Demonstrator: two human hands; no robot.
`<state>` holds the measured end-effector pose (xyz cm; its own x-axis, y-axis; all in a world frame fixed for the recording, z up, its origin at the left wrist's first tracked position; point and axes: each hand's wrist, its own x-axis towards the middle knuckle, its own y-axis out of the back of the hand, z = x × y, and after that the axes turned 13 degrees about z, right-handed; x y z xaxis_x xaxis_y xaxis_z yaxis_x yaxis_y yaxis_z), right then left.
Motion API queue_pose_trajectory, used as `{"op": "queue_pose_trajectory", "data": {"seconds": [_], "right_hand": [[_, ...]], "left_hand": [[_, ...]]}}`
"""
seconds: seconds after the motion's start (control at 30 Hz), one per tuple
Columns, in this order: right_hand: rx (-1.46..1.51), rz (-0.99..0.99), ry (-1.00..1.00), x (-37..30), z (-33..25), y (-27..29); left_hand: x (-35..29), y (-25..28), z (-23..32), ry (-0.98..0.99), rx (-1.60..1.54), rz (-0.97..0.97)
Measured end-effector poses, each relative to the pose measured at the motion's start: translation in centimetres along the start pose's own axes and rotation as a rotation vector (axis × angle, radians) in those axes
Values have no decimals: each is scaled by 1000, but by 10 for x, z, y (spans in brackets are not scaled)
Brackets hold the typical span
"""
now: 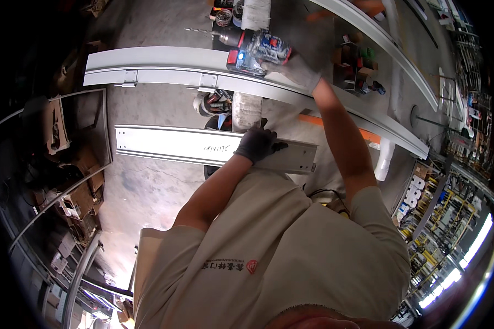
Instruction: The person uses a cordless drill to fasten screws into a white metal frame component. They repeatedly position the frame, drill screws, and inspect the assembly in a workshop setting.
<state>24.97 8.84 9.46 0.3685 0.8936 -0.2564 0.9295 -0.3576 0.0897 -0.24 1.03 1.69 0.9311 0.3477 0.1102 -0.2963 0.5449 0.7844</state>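
My left hand [256, 144], in a dark glove, lies across a short white metal profile [170, 143] with its fingers curled over the far edge. Handwriting marks the profile's face, and small holes show near its ends. Farther off, my right hand [295, 71], in a grey glove, is closed at the back of a blue and black cordless drill [258, 49]; some of its fingers are blurred or hidden. The drill's long bit points left, and a blue light glows on its side. Beneath the drill runs a long white metal beam [164, 59] with small brackets along its near edge.
A pale wrapped support [247, 111] passes under the beam. Containers of tools [213, 103] sit beside it, and small tubs [223, 17] stand beyond. Another long white beam [389, 52] slants across the far right. Cardboard boxes [55, 126] and metal frames line the left; racks [444, 219] fill the right.
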Motion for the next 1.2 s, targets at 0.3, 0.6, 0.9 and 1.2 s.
{"op": "queue_pose_trajectory", "data": {"seconds": [0.3, 0.6, 0.9, 1.2], "right_hand": [[-120, -4, 118, 3, -14, -9], [-40, -24, 121, -5, -24, -11], [-192, 36, 123, -10, -17, -10], [-214, 56, 134, -12, -26, -15]], "left_hand": [[1, 1, 0, 3, -25, -23], [3, -4, 2, 15, 49, -49], [3, -3, 3, 29, 2, -92], [4, -1, 5, 14, -5, -17]]}}
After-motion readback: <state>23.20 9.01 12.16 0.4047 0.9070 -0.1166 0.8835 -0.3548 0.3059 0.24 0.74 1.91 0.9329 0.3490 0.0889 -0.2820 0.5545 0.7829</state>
